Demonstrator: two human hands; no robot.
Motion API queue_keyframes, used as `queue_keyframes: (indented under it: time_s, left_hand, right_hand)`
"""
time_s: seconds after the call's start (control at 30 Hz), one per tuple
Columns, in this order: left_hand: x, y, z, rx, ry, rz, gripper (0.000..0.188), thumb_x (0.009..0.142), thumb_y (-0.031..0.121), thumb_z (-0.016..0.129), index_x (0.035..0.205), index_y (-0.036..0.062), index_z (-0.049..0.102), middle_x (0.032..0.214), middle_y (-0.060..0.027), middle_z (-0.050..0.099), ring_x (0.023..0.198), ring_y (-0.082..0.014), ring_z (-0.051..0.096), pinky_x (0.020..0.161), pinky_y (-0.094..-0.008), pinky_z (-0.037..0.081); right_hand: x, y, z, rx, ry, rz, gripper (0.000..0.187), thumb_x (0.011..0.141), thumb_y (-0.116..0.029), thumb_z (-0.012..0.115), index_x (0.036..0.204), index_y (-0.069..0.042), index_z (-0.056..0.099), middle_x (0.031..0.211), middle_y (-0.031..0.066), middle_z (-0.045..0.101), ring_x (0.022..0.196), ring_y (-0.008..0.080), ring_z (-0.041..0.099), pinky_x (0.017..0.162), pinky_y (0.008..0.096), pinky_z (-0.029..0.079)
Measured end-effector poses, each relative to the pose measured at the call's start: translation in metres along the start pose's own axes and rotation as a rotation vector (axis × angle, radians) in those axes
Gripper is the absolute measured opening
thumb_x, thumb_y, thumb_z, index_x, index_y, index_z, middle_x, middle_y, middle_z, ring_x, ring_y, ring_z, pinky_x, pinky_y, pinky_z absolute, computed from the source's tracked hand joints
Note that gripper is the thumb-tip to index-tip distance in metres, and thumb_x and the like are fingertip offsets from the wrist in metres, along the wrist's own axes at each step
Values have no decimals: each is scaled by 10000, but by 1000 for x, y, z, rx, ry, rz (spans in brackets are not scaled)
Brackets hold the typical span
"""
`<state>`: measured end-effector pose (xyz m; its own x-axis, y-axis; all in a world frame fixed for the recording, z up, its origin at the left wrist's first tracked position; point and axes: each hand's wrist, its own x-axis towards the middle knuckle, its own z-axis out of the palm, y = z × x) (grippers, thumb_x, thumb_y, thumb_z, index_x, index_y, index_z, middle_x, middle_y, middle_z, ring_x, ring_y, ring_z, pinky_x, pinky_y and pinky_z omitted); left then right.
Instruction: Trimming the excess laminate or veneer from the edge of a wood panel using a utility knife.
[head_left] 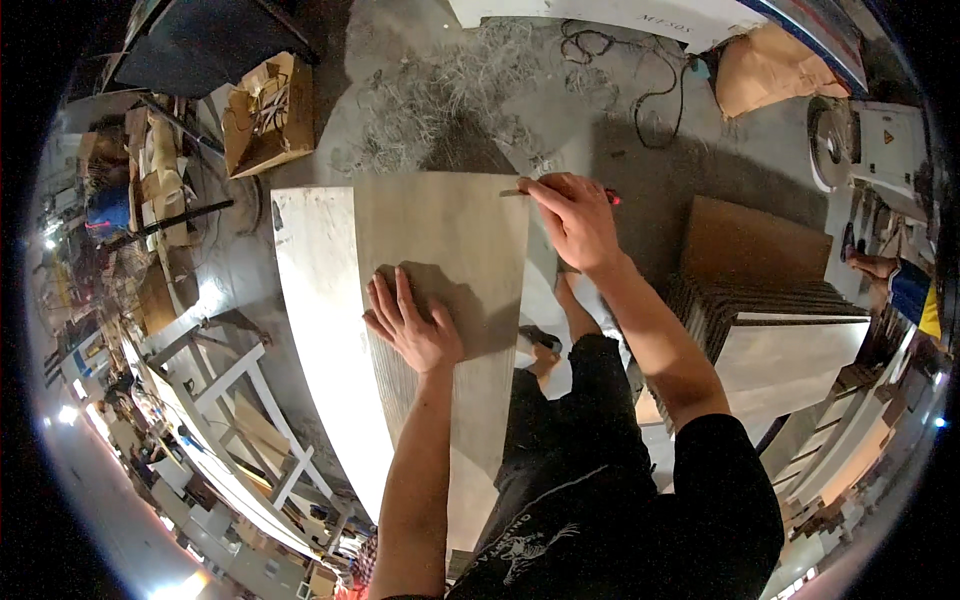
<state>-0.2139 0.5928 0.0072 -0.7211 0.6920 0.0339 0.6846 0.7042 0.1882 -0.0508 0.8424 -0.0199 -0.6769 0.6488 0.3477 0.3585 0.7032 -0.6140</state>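
Observation:
A grey wood-grain board (443,215) lies in front of me on a white board (322,300) whose left part shows beside it. My left hand (415,325) rests flat on the wood-grain board, fingers apart, holding nothing. At the far right corner of that board, my right hand (578,222) is closed around a slim tool (614,197) with a red end. Its thin dark tip reaches past my fingers onto the board's corner. The fist hides most of the tool, so its exact kind cannot be told.
Pale shavings (450,100) litter the floor beyond the boards. A cardboard box (268,118) stands at the far left, a white frame (255,410) at the left. Stacked panels (770,350) rise near my right arm. A dark cable (660,130) lies on the floor at the far right.

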Motion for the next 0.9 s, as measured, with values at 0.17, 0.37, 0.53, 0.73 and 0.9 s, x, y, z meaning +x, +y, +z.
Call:
queue_keyframes:
  time_s: [0.17,0.37,0.53,0.73,0.9]
  left_hand:
    - [-1,0,0,-35,-19,-23,699,918,286,573,1585,187,391,1669,-130,287,1575,-351,174,1256,-627,33]
    - [-2,10,0,-59,3,-78,679,928,315,577,1577,244,393,1667,-101,298,1575,-307,181,1256,-629,39]
    - [-8,6,1,-98,67,-68,666,936,343,585,1567,231,405,1662,-101,313,1566,-300,210,1251,-634,62]
    - [-37,-41,-14,-272,118,179,540,955,314,623,1465,160,534,1610,-125,402,1540,-320,269,1261,-577,137]
    - [-235,-144,-49,-175,-105,415,529,943,224,628,1459,140,542,1608,-126,407,1517,-350,312,1260,-562,191]
  right_hand:
    - [-35,-23,8,112,-24,57,364,858,-24,679,1205,-127,712,1035,121,703,936,335,654,789,476,503]
    - [-184,-110,26,228,-60,192,274,846,-7,687,1085,-115,768,907,63,687,809,234,639,727,396,513]
    - [-269,-217,2,240,-274,242,312,867,-37,687,1167,-118,716,942,106,692,921,317,663,818,495,484]
    - [-353,-280,13,152,-309,135,342,871,-70,702,1191,-190,722,985,45,629,990,276,623,876,451,471]
    - [-344,-241,22,243,-37,152,422,912,-17,608,1323,-99,653,1087,157,651,975,359,643,811,460,514]
